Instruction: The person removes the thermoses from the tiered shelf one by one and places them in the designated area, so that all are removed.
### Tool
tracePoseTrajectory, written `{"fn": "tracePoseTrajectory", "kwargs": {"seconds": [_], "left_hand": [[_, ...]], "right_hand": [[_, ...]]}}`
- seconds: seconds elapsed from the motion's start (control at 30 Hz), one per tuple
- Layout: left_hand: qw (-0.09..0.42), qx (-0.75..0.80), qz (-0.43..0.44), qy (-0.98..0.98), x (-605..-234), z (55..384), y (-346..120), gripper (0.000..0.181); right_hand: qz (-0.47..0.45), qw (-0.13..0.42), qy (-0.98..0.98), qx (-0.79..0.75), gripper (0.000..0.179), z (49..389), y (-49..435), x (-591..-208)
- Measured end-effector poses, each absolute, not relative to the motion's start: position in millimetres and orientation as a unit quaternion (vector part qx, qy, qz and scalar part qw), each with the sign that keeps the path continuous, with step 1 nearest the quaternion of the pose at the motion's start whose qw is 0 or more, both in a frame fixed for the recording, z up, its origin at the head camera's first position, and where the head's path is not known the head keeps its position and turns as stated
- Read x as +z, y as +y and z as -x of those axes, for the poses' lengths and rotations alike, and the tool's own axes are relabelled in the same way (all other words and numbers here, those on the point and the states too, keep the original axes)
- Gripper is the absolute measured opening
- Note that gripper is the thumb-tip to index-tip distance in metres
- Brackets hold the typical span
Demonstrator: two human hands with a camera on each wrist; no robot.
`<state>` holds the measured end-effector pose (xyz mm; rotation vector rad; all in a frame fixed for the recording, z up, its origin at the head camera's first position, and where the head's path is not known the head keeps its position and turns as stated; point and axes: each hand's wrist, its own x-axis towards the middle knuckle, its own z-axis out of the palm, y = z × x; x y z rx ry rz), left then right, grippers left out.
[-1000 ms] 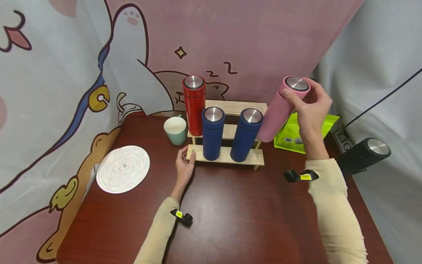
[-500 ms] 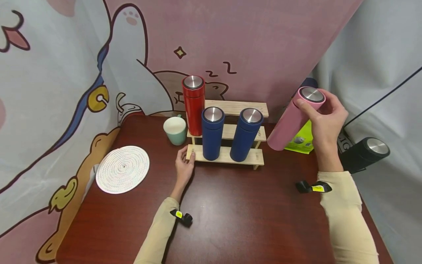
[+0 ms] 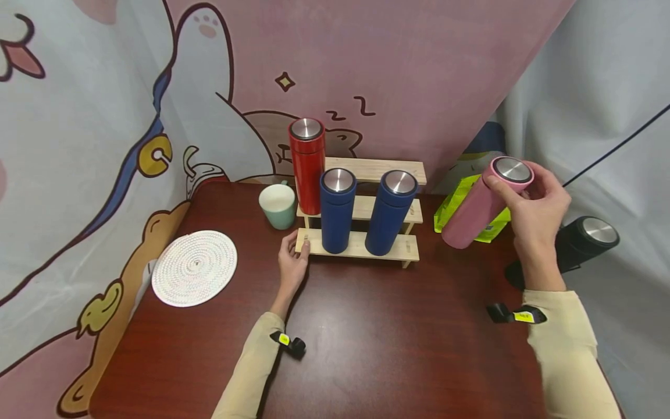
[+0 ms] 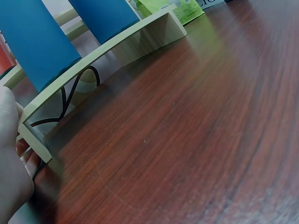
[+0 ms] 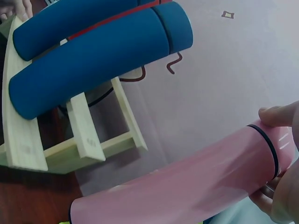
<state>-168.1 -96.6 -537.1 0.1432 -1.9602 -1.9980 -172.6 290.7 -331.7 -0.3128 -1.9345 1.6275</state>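
Pink bottle (image 3: 473, 212) gripped near its top by right hand (image 3: 541, 206), thumb and fingers around it; long axis tilted, running down-left from those fingers; left hand (image 3: 292, 262), farther off leftward, grips wooden rack (image 3: 358, 243).

Tiered rack (image 3: 374, 170) toward back of tabletop (image 3: 377, 337). On front step (image 3: 358, 244): left front bottle (image 3: 338, 212), right front bottle (image 3: 389, 214), side by side. On middle step (image 3: 364, 208), left end: rear bottle (image 3: 309, 169). Left hand (image 3: 293, 261) at front step's left end. Cup (image 3: 278, 206) left of rack; mat (image 3: 195, 268) farther left. Right of rack: held bottle (image 3: 481, 203) in right hand (image 3: 539, 212), bag (image 3: 494, 226) behind it; outer bottle (image 3: 583, 244) farther right.
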Motion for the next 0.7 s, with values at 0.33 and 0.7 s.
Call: {"fn": "tracePoseTrajectory", "kwargs": {"seconds": [0.33, 0.7], "left_hand": [[0.168, -0.699, -0.051, -0.693, -535.9, 168.2, -96.4, 0.044], [0.167, -0.701, -0.053, -0.691, -537.3, 167.7, -96.0, 0.043]], "right_hand": [[0.185, 0.259, -0.759, 0.568, 0.058, 161.2, 311.2, -349.0], [0.230, 0.251, -0.748, 0.570, 0.064, 150.2, 327.3, -366.6]]}}
